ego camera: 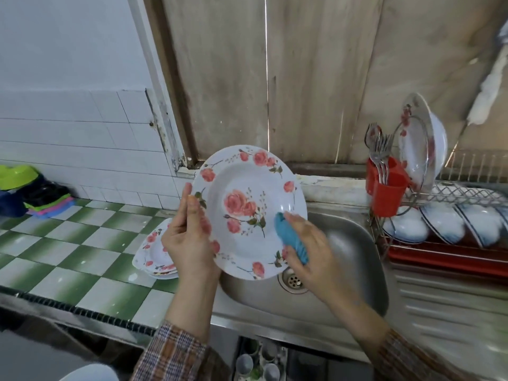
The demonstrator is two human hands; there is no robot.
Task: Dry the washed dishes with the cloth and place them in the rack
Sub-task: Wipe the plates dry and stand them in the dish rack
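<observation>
A white plate with pink roses (247,193) is held tilted over the steel sink (351,243), its face toward me. My left hand (187,237) grips its left rim, thumb on the front. My right hand (310,251) holds a bunched blue cloth (291,237) against the plate's lower right inside. A stack of matching rose plates (154,254) lies on the tiled counter, partly hidden behind my left hand. The wire dish rack (464,193) stands at the right with upright rose plates (420,149) and white bowls (439,224) in it.
A red cutlery holder (387,188) with forks and spoons hangs on the rack's left end. Folded coloured cloths and a green container (33,193) sit at the counter's far left by the tiled wall. The sink drain (292,280) shows below the plate. A ridged drainboard (453,312) lies at the right.
</observation>
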